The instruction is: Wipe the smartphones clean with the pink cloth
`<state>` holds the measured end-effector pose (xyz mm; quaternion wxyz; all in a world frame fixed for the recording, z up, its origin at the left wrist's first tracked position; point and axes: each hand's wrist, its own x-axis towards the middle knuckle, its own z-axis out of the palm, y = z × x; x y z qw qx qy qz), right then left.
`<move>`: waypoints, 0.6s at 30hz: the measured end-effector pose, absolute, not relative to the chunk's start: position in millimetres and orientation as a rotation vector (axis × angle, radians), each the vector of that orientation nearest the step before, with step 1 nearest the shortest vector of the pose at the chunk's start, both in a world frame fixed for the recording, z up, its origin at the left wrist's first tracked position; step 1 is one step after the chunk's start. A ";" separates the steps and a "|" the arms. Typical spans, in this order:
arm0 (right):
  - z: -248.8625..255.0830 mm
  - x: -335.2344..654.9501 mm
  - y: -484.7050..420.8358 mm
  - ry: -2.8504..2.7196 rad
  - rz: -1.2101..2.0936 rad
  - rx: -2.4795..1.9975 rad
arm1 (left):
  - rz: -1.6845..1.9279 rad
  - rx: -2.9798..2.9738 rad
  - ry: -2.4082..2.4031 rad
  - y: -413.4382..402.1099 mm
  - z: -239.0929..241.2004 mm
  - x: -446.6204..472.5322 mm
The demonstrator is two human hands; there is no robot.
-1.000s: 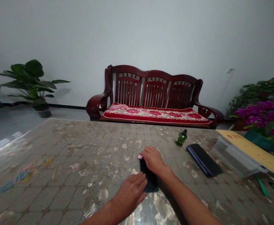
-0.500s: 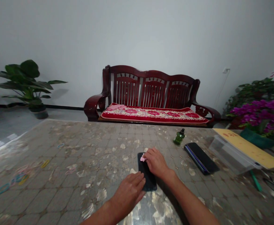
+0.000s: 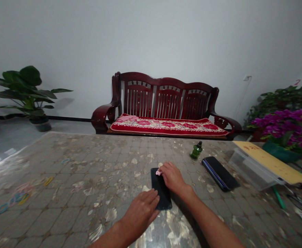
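A black smartphone (image 3: 161, 193) lies flat on the patterned tabletop, its dark screen up. My left hand (image 3: 143, 207) holds its lower left side, fingers together over the edge and thumb low by the near corner. At the upper part of the screen, my right hand (image 3: 172, 176) is closed around a small crumpled pink cloth (image 3: 158, 172) that touches the glass. Only a bit of the cloth shows past the fingertips; the rest is hidden.
To the right are a green bottle (image 3: 196, 150), a dark wallet-like case (image 3: 220, 174), and a clear plastic box (image 3: 251, 171) under a yellow sheet (image 3: 272, 162). Several coloured bands (image 3: 20, 197) lie at left. A wooden bench (image 3: 166, 98) stands beyond the table.
The right hand and pink cloth have shifted very slightly on the phone's screen. My left hand keeps its place; the whole view has moved a little.
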<state>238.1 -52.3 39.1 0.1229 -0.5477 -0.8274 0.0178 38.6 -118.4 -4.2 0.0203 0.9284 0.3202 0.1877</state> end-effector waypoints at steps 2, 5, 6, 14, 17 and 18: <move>38.1 241.5 -60.6 -2.430 0.094 -1.530 | 0.587 2.868 1.004 -118.9 -3.2 39.2; 36.6 248.2 -73.8 -2.451 0.138 -1.433 | 0.592 2.869 1.008 -119.3 -2.3 40.3; 35.9 249.5 -75.7 -2.453 0.141 -1.418 | 0.598 2.875 1.010 -119.3 -2.6 40.6; 34.9 242.2 -62.6 -2.395 0.077 -1.527 | 0.634 2.889 1.000 -118.5 -7.3 39.9; 39.5 244.4 -73.6 -2.457 0.129 -1.476 | 0.620 2.884 1.003 -119.2 -4.8 40.0; 41.0 246.0 -78.8 -2.479 0.145 -1.452 | 0.617 2.883 1.007 -119.4 -3.9 40.3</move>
